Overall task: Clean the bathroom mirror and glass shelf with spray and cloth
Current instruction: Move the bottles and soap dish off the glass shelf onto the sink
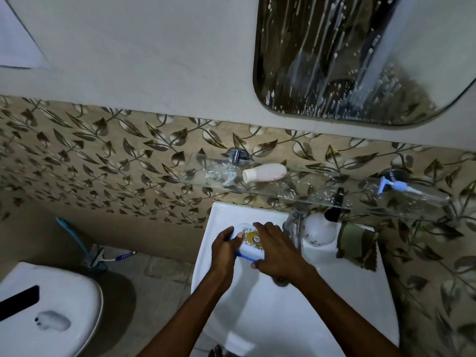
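Both hands hold a white and blue soap box [249, 244] with a gold label at the back left corner of the white sink [270, 318]. My left hand [225, 249] grips its left end; my right hand [277, 249] lies over its right side. Above, the glass shelf [304, 195] carries foam spots, a pink bottle [265, 172] lying on its side and a clear pump bottle [412, 190] with a blue head. The mirror [355, 55] at the top right is streaked with running foam. A green cloth [356, 244] hangs over the sink's right rim.
A chrome tap [293, 224] stands just right of my hands, with a white round bottle [319, 229] with a black top beside it. At the lower left is a white toilet lid [51, 310] with a black object on it. A squeegee [103, 257] and blue brush lean by the wall.
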